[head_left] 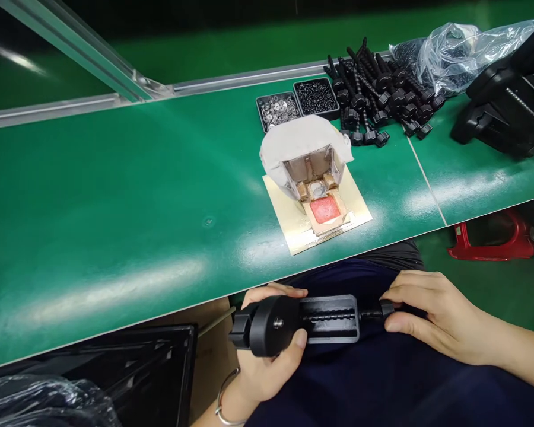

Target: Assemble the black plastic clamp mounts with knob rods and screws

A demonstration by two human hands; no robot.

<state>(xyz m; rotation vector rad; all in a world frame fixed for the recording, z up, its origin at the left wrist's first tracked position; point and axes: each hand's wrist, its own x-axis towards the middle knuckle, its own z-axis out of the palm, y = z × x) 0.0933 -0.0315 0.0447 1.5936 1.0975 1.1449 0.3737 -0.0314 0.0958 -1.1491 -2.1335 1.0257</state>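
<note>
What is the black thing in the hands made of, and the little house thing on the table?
The black clamp looks like matte moulded plastic with a dull sheen; its threaded rod could be metal. The little jig looks like brown cardboard wrapped in pale paper tape, with creased, frayed edges.

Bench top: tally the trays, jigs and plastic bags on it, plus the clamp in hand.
Small parts trays: 2 (washers, black screws)
Paper-wrapped jig: 1
Clear plastic bag: 1
Black clamp, in left hand and right hand: 1
Total: 5
</note>
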